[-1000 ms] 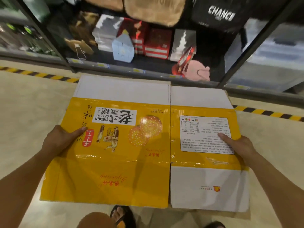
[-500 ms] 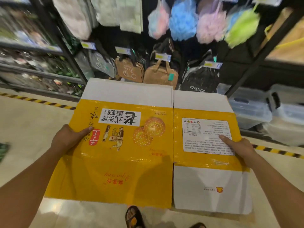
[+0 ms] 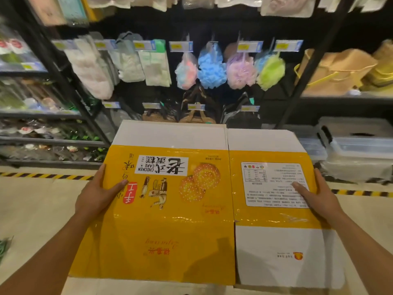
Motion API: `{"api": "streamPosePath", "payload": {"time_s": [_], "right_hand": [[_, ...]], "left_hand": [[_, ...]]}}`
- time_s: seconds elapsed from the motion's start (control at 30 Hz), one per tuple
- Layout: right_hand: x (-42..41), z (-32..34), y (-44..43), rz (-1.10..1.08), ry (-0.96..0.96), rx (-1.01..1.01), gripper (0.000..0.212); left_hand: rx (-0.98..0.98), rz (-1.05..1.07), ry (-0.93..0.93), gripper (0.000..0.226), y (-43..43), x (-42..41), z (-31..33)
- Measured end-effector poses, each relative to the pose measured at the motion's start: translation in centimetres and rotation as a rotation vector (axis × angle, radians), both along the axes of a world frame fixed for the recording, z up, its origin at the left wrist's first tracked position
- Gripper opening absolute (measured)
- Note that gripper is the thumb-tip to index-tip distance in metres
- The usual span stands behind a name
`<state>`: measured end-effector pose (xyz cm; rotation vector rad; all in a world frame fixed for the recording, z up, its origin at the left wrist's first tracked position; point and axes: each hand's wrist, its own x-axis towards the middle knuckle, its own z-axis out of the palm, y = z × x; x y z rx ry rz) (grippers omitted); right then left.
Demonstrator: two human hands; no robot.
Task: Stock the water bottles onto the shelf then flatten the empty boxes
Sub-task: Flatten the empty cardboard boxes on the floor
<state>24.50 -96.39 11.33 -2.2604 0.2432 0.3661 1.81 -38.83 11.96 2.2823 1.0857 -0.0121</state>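
A flattened yellow and white cardboard box (image 3: pixel 170 226) with "CHICKEN CAKE" print is held flat in front of me, above the floor. My left hand (image 3: pixel 96 195) grips its left edge, thumb lying on the printed top face. My right hand (image 3: pixel 316 195) grips the right edge, thumb on the white label panel. The fingers of both hands are hidden under the cardboard. No water bottles are in view.
Black store shelving (image 3: pixel 308 67) stands ahead with hanging bath sponges (image 3: pixel 211 68), packaged cloths and bags. Clear plastic storage bins (image 3: pixel 357 150) sit low at the right. A yellow-black hazard stripe (image 3: pixel 46 176) runs along the floor at the shelf base.
My view has tilted upward from the bottom shelf to the hanging goods. The flattened box has stayed level in both hands, with the grip unchanged.
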Motion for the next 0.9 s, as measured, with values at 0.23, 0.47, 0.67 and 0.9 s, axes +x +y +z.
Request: {"api": "streamPosePath", "payload": {"time_s": [0.23,0.47,0.67,0.9], "right_hand": [[-0.4,0.1,-9.3,-0.117,0.025,-0.025,0.097],[-1.1,0.1,-23.0,-0.290,0.023,-0.044,0.101],[-3.0,0.8,-32.0,-0.404,0.023,-0.054,0.095],[-6.9,1.0,-41.5,-0.578,-0.019,-0.024,0.093]], "left_hand": [[0.003,-0.126,0.009,0.110,-7.2,6.7,-0.1],[-0.033,-0.298,0.009,0.112,-18.7,15.7,-0.4],[-0.028,-0.437,-0.006,0.104,-28.9,21.8,0.6],[-0.043,-0.627,-0.030,0.104,-39.3,30.5,0.0]]}}
